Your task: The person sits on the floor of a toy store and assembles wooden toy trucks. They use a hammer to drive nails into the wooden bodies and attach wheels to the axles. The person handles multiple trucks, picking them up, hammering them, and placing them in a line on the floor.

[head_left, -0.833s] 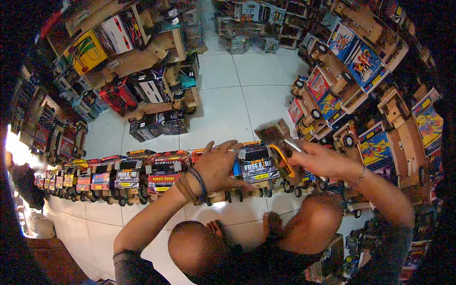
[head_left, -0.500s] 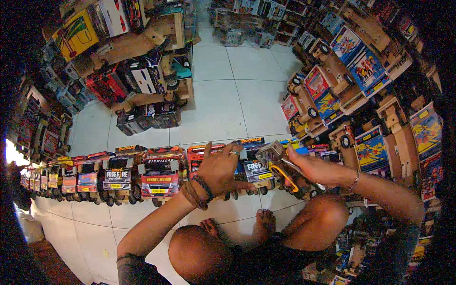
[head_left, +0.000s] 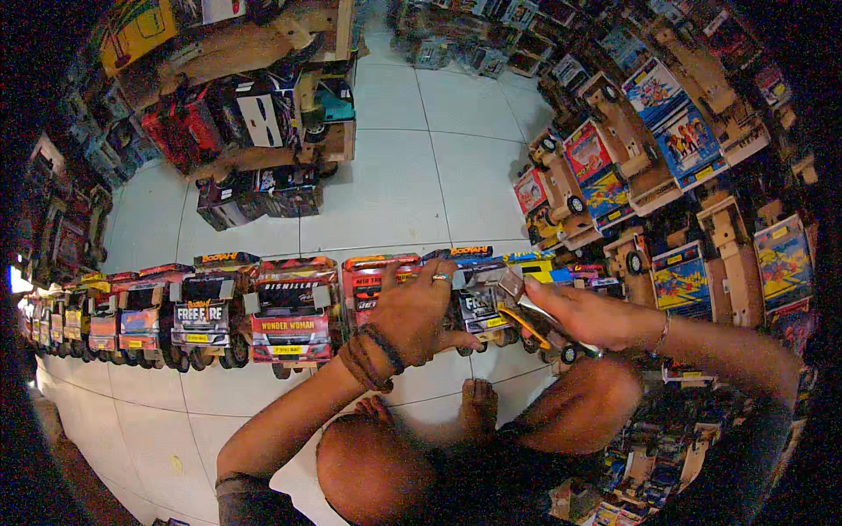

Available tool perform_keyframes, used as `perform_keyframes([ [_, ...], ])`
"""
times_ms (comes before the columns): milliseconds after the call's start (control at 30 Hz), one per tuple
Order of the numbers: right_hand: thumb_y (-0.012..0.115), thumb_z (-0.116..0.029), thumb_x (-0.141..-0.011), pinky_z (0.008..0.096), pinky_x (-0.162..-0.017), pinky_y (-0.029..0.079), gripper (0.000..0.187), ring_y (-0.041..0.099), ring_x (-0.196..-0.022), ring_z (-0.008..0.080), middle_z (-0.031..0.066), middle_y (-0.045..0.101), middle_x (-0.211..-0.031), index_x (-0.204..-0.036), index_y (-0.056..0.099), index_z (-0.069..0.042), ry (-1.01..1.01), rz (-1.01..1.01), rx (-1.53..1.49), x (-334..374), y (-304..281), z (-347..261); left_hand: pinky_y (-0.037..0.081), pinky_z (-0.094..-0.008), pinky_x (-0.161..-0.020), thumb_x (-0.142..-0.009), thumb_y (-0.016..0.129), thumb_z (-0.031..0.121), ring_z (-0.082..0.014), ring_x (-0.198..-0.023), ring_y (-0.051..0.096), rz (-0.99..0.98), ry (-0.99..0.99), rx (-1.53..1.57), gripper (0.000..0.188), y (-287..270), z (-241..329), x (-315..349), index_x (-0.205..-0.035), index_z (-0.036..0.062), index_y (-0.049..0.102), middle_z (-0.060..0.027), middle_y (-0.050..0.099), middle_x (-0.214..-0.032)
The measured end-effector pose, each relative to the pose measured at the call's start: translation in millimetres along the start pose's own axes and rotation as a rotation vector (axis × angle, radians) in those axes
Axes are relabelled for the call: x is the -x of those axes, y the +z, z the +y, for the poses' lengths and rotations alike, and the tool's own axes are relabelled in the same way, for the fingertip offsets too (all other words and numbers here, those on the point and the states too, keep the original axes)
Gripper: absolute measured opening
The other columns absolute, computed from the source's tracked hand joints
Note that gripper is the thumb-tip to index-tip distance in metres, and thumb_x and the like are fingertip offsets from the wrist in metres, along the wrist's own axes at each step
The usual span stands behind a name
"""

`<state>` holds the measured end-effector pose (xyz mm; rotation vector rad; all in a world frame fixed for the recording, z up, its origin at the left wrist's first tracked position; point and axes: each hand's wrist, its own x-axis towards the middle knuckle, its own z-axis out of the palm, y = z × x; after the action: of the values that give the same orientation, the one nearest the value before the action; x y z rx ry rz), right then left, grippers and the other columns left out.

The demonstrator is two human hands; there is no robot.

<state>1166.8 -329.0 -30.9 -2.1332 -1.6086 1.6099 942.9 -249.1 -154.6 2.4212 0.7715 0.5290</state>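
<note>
My right hand (head_left: 586, 317) is wrapped round a silver metal tool with an orange bar, which looks like a staple gun (head_left: 529, 323). Its front end is over a black-and-white toy truck (head_left: 478, 309) in the row; whether it touches is hard to see. Spread over the front of the neighbouring red toy truck (head_left: 364, 291), my left hand (head_left: 410, 314) rests with its thumb stretched toward the black-and-white one. Left of that hand stands another red toy truck (head_left: 294, 324). Palm and fingers hide part of the tool's handle.
The row of toy trucks (head_left: 202, 323) runs leftward across the tiled floor (head_left: 390, 188). Wooden-bottomed trucks (head_left: 682, 276) lie stacked at the right. More stacked trucks (head_left: 254, 105) stand at the upper left. My bent knees (head_left: 368, 465) are close below the row.
The tool has tilted and turned in my right hand, its orange bar now lying closer to the body. My left hand stays on the trucks; the whole view has shifted slightly.
</note>
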Motion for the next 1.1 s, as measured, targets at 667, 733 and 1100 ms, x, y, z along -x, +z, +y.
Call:
perform_keyframes([
  [667,0.011,-0.062,-0.103,0.0344,-0.066,0.053,0.076,0.065,-0.069,0.0166,0.0067,0.070,-0.079,-0.120,0.057,-0.005,0.325,0.017,0.059,-8.9,11.1,-25.1,0.027,-0.0625,-0.109,-0.068,0.083,0.053,-0.0365,-0.117,0.059,-0.045,-0.051,0.027,0.096,-3.5,4.3,3.7,-0.134,-0.0038,0.043,-0.0210,0.055,-0.130],
  [733,0.011,-0.061,-0.103,0.0357,-0.067,0.053,0.074,0.066,-0.069,0.0186,0.0077,0.070,-0.079,-0.123,0.055,-0.004,0.316,0.049,0.132,-10.0,10.6,-26.0,0.027,-0.0630,-0.111,-0.068,0.082,0.057,-0.0381,-0.129,0.050,-0.122,-0.070,0.026,0.100,-2.5,3.1,3.6,-0.138,-0.0025,0.041,-0.0214,0.051,-0.136],
  [1100,0.048,-0.018,-0.100,0.0428,-0.075,0.055,0.046,0.071,-0.083,0.0314,0.0143,0.073,-0.086,-0.141,0.034,0.000,0.348,-0.069,0.213,-18.4,5.3,-31.6,0.028,-0.0599,-0.111,-0.069,0.081,0.057,-0.0370,-0.123,0.056,-0.081,-0.068,-0.001,0.099,-3.4,4.6,3.0,-0.135,-0.0048,0.042,-0.0222,0.056,-0.132],
])
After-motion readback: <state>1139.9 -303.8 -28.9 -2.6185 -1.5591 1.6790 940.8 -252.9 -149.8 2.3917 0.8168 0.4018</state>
